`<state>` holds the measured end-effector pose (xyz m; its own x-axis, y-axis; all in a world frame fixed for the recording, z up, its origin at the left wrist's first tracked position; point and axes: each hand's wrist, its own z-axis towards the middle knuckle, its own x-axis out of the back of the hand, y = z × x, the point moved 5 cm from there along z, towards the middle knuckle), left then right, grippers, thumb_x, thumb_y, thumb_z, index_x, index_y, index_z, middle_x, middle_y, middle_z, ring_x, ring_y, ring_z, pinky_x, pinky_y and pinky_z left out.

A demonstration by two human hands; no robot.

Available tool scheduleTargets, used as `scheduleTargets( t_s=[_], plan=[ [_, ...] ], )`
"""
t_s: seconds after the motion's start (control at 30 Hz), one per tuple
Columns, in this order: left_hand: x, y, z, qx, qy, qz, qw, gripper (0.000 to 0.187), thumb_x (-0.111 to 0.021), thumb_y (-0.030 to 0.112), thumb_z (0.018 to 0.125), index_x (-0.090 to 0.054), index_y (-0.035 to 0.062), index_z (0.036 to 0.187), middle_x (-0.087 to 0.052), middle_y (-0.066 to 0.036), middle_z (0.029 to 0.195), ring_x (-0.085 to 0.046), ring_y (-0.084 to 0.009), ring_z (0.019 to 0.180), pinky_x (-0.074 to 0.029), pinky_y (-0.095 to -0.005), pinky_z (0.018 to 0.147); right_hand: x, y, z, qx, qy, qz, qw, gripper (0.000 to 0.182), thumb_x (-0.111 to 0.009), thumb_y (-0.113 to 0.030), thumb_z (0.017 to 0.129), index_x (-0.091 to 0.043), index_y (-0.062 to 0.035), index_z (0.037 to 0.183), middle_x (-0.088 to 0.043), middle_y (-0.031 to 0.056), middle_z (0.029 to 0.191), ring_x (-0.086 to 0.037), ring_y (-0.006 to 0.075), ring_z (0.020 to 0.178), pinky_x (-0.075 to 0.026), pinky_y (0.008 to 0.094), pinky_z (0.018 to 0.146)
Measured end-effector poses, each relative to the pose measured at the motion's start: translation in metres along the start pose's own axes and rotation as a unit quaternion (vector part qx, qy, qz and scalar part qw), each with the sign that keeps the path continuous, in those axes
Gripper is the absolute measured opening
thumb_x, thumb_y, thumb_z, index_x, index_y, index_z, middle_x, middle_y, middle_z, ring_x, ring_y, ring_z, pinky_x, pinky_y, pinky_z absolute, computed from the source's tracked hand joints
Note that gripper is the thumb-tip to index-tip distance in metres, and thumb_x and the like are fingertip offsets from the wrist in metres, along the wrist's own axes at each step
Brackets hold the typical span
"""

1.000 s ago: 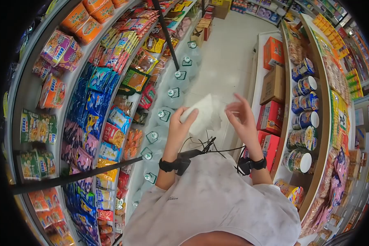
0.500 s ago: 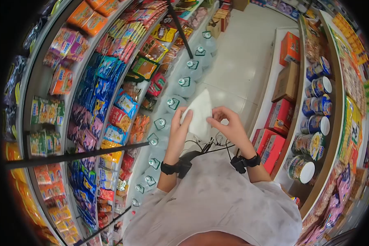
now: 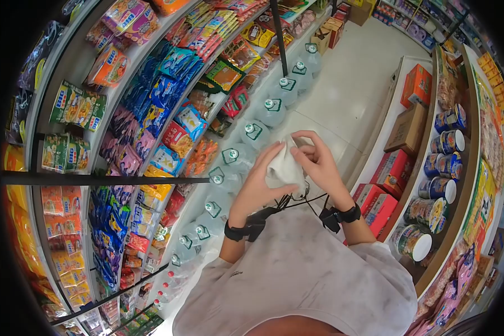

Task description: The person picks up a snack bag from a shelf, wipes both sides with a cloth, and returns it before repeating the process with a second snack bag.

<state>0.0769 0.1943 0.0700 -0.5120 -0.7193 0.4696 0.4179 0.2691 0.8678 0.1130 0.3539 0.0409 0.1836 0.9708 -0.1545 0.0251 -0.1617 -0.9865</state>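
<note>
A white cloth (image 3: pixel 285 163), folded and crumpled, is held up in front of my chest between my two hands. My left hand (image 3: pixel 257 182) curves around its left side, with the fingers behind the cloth and the thumb stretched along its lower edge. The fingers of my right hand (image 3: pixel 319 162) pinch the cloth at its upper right. Each wrist wears a black strap with a small device. Dark thin cables (image 3: pixel 288 200) show just below the cloth, in front of my shirt.
Shelves of packaged snacks and noodles (image 3: pixel 78 106) rise on my left, with large water bottles (image 3: pixel 252 131) lined up along their foot. On my right, a shelf holds cup noodles (image 3: pixel 434 187) above red boxes (image 3: pixel 392 168) and a brown carton (image 3: pixel 407 127). A tiled floor aisle (image 3: pixel 350 78) runs ahead.
The cloth has gone from a raised, pointed shape to a more bunched fold. My right hand has moved onto its top edge, and my left thumb has dropped lower. The view has shifted slightly.
</note>
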Motion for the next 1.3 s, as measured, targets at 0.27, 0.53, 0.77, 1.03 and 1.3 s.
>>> scheduleTargets(
  t_s=[0.27,0.53,0.77,1.03,1.3],
  plan=[
    [0.073,-0.042,-0.047,0.068,0.025,-0.156,0.985,0.052,-0.082,0.008,0.078,-0.061,0.0013,0.125,-0.065,-0.009,0.117,-0.062,-0.0184,0.108,-0.048,-0.0311,0.095,-0.089,0.008,0.012,0.009,-0.073,0.033,0.997,0.021,-0.059,-0.011,0.1,-0.061,-0.0002,0.118,-0.071,0.0054,0.09,-0.062,0.0058,0.081,-0.047,0.0211,0.068],
    [0.131,-0.094,-0.089,0.123,0.121,-0.242,0.955,0.024,-0.074,0.012,0.089,-0.069,-0.0017,0.108,-0.066,-0.002,0.101,-0.061,-0.0091,0.091,-0.048,-0.0238,0.079,-0.161,0.01,0.019,0.032,-0.074,-0.059,0.995,0.026,-0.063,-0.019,0.098,-0.064,0.0001,0.115,-0.068,0.0029,0.091,-0.059,0.0083,0.083,-0.047,0.026,0.077],
    [0.174,-0.132,-0.109,0.174,0.265,-0.307,0.897,0.023,-0.069,0.019,0.095,-0.07,-0.0032,0.1,-0.065,-0.002,0.097,-0.059,-0.0074,0.087,-0.047,-0.0228,0.073,-0.22,-0.007,0.01,0.109,-0.155,-0.194,0.962,0.045,-0.07,-0.011,0.091,-0.055,-0.0053,0.133,-0.058,0.0009,0.088,-0.054,0.0107,0.084,-0.047,0.0286,0.082],
    [0.184,-0.109,-0.1,0.09,0.215,-0.269,0.935,0.021,-0.068,0.016,0.096,-0.065,-0.0002,0.108,-0.065,0.001,0.091,-0.059,-0.005,0.085,-0.047,-0.022,0.072,-0.211,-0.017,0.013,0.131,-0.124,-0.202,0.963,0.046,-0.072,-0.005,0.087,-0.057,-0.0054,0.13,-0.061,0.005,0.084,-0.058,0.0149,0.08,-0.05,0.0309,0.08],
    [0.167,-0.126,-0.085,0.111,0.319,-0.433,0.836,0.027,-0.059,0.028,0.103,-0.068,0.003,0.1,-0.063,0.005,0.082,-0.048,0.0001,0.07,-0.037,-0.02,0.062,-0.187,-0.02,0.002,0.139,-0.189,-0.217,0.947,0.035,-0.076,-0.009,0.085,-0.065,-0.0033,0.117,-0.067,0.006,0.096,-0.062,0.016,0.088,-0.05,0.0307,0.084]
  ],
)
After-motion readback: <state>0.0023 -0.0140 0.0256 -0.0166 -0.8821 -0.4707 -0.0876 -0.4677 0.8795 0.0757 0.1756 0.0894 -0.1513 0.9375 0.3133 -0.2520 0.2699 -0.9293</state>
